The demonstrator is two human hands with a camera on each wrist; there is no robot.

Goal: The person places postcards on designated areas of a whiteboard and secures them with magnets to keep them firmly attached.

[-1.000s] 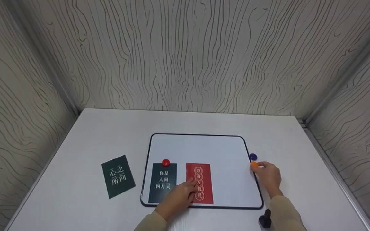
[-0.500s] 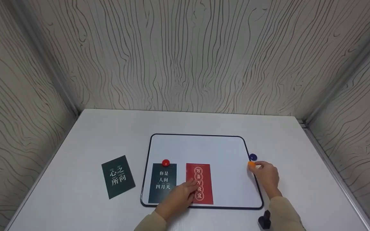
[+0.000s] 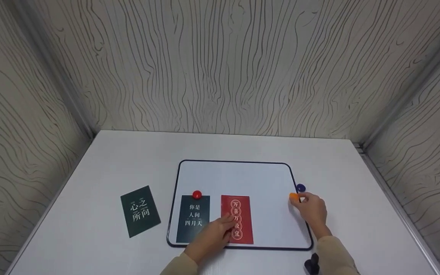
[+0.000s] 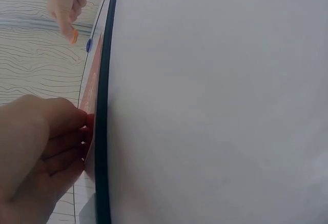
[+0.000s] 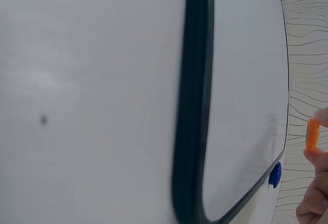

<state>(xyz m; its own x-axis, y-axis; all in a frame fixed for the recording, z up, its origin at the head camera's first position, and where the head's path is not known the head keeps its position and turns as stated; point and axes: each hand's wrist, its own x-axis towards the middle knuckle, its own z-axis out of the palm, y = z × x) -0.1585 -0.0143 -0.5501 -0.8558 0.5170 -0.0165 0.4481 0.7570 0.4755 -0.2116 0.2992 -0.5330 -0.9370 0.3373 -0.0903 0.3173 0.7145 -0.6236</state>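
Observation:
My left hand (image 3: pixel 213 233) rests its fingertips on the lower left part of a red card (image 3: pixel 246 215) with white Chinese characters. That card lies on a whiteboard (image 3: pixel 277 214) with a dark frame, and its lower left corner is hidden by the hand. Between thumb and fingertip my right hand (image 3: pixel 314 208) pinches an orange round magnet (image 5: pixel 312 134), held up over the board's right edge. A blue round magnet (image 3: pixel 301 187) sits just outside that edge. To the left of the red card is a dark green card (image 3: pixel 186 225) with a red round magnet (image 3: pixel 197 194) at its top edge.
Another dark green card (image 3: pixel 140 211) lies tilted on the white table (image 3: pixel 136 152), left of the whiteboard. A small black object (image 3: pixel 311 264) is partly hidden beside the right sleeve (image 3: pixel 334 254). Patterned panels (image 3: pixel 220 68) enclose the back and sides.
My right hand has moved a little to the left with the orange magnet, from just outside the whiteboard's edge to over it. The left hand stays on the red card.

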